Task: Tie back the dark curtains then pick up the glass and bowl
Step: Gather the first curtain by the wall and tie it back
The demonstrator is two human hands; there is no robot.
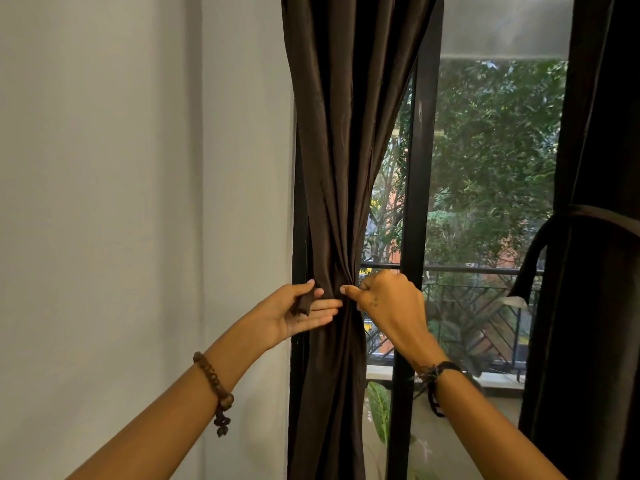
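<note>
I am in the middle of the first step, tying back the left curtain (pixel 332 168). It is gathered into a narrow waist right between my two hands. My left hand (pixel 301 308) sits on the wall side of the bunch, thumb and forefinger pinching the short free end of the tie-back strip (pixel 304 303), while my other fingers lie straight against the cloth. My right hand (pixel 388 299) is on the window side, fingers curled in and thumb pressed at the gathered folds; it seems to hold the other end of the strip, though that end is hidden behind the fabric and I cannot be sure.

Off to the right of my right hand, well apart, the right curtain (pixel 595 237) already hangs cinched with its own band (pixel 588 216), so I judge only this one is left.

The next move calls for bringing the two ends together across the front of the bunch and fastening them snugly, without letting the folds slip loose.

The glass and bowl are nowhere in view from here, so I cannot say where they stand or whether anything is in them. I will have to turn away from the window (pixel 485 168) to find them.
</note>
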